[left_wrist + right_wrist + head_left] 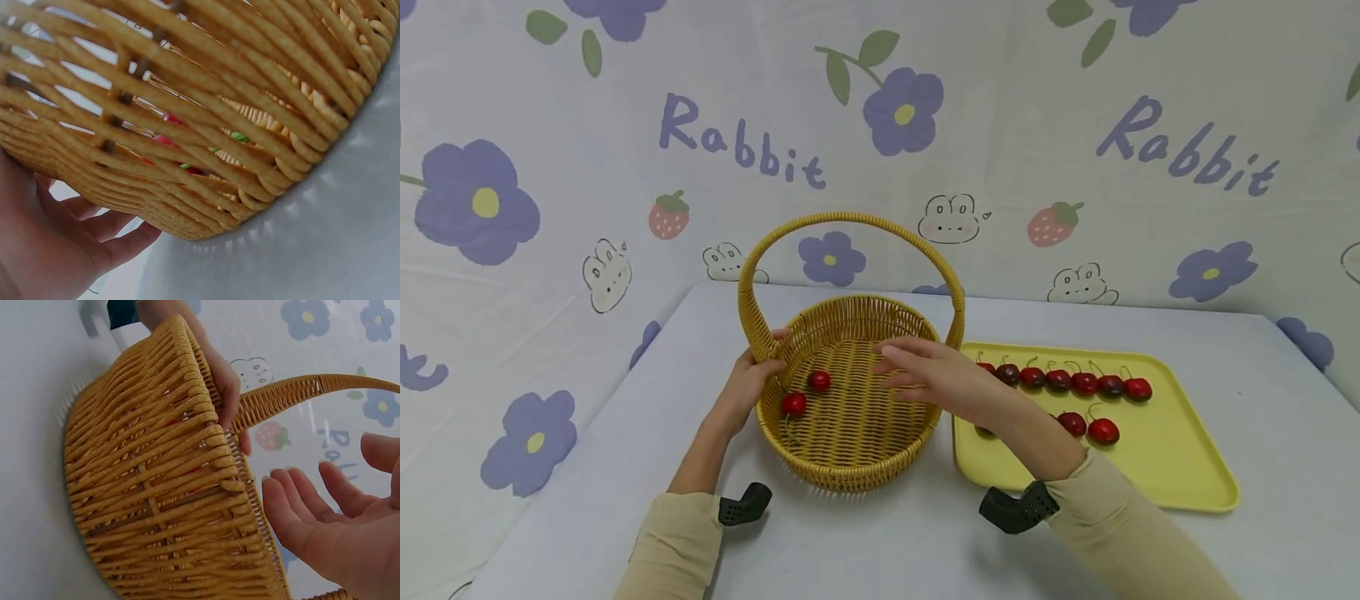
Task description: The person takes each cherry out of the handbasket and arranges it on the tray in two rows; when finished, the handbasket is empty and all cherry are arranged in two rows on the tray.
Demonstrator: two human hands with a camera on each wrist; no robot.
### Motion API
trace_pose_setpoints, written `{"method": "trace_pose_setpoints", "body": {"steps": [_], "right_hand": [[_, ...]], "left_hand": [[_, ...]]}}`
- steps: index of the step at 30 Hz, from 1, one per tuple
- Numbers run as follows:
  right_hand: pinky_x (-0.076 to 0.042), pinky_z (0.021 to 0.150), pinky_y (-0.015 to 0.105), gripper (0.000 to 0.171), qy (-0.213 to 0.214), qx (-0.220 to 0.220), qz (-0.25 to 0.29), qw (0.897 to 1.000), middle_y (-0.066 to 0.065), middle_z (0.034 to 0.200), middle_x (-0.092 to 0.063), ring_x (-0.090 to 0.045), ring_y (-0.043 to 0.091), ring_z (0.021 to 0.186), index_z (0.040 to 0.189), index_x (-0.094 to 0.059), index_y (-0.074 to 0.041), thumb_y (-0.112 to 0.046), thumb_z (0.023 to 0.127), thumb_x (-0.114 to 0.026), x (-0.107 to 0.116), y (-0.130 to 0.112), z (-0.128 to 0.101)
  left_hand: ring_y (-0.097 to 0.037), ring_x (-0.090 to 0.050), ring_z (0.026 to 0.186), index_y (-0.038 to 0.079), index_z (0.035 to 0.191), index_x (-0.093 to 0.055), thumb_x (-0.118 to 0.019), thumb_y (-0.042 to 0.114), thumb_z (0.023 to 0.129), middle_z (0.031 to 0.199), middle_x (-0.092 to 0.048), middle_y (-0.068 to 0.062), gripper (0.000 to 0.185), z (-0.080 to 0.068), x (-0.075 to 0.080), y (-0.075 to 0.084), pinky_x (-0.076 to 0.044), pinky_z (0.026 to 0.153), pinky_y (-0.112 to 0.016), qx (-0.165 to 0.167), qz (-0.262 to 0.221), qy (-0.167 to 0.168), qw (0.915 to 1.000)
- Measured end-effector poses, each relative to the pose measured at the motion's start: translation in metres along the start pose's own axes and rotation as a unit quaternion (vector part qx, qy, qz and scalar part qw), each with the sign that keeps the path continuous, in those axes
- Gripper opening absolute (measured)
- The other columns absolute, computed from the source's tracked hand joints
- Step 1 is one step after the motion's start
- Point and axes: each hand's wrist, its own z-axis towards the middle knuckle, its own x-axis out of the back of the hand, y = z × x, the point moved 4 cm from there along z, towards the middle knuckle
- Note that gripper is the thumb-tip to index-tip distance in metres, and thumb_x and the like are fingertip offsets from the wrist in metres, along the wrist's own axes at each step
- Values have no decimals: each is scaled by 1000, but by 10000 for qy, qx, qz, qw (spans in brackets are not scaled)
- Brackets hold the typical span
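Observation:
A woven yellow basket point(850, 471) with a tall arched handle point(850, 219) stands mid-table. Two red cherries point(818, 381) lie on its floor at the left. My left hand point(767, 354) grips the basket's left rim beside the handle's base; the right wrist view shows its fingers point(228, 394) curled over that rim. My right hand point(898, 367) hovers flat above the basket's right half, fingers straight and palm point(325, 512) empty. In the left wrist view the basket wall point(206, 125) fills the frame, red fruit point(164, 140) showing through the weave, my left hand point(75, 244) against it.
A yellow tray point(1172, 442) lies just right of the basket, holding a row of several cherries point(1084, 383) and a few more in front. The table is pale grey. A flower-printed cloth point(550, 208) hangs behind and to the left.

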Motion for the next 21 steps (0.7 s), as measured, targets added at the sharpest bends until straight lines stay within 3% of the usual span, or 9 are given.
{"method": "trace_pose_setpoints", "body": {"steps": [6,21], "right_hand": [[-39,99,48,44,186,-449,22,9988,17,121,-54,-51,36,116,135,-46,-2,-30,101,-47,-5,1,18],[-43,95,46,52,519,-1055,-422,9922,24,131,-49,-51,37,115,139,-43,0,-35,100,-47,-11,14,56]], "left_hand": [[-35,-34,131,5,142,-38,-41,4,95,143,-37,-20,47,0,0,1,-19,107,-54,25,4,-2,10000],[-34,-34,131,7,142,-38,-41,4,95,144,-37,-19,48,0,0,1,-20,107,-53,102,15,32,9999]]}}
